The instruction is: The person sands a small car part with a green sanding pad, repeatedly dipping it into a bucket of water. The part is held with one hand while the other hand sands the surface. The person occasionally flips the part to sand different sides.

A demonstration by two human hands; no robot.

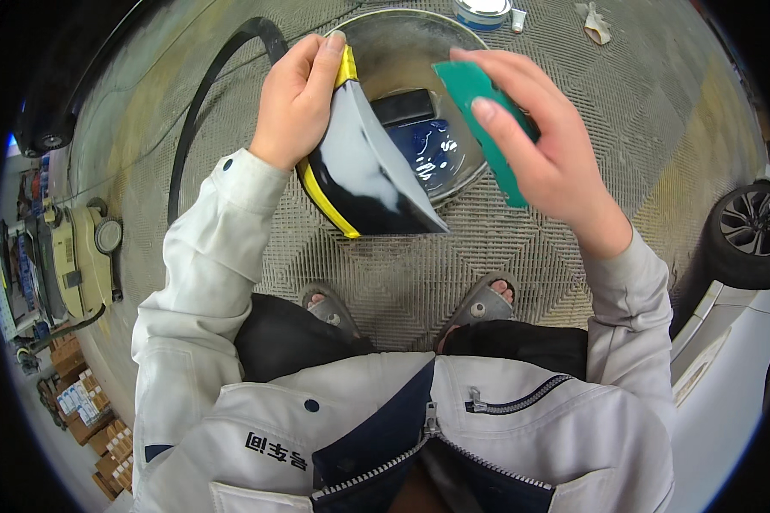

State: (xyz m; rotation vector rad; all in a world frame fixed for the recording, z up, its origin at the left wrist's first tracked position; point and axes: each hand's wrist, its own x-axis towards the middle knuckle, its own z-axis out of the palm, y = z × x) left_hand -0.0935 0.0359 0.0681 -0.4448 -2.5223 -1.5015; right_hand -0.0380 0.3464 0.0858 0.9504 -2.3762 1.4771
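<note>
My left hand (298,103) grips the upper end of a curved black panel (351,192), which looks like a car trim part. A light grey, primer-like patch covers much of its face, and yellow tape runs along its edges. To the right, my right hand (543,137) pinches a flat green sheet of what looks like sandpaper (483,120), with a dark edge showing behind it. The sheet and the panel are apart. Below both hands stands a round bucket (415,17); inside lie a black block (405,107) and something glossy blue (423,154), perhaps under water.
A thick black hose (198,111) curves left of the bucket. Beyond the bucket sit a round tin (482,12), a small white tube (518,20) and a crumpled cloth (595,24). A car wheel (747,224) stands at right, a beige machine (81,256) at left.
</note>
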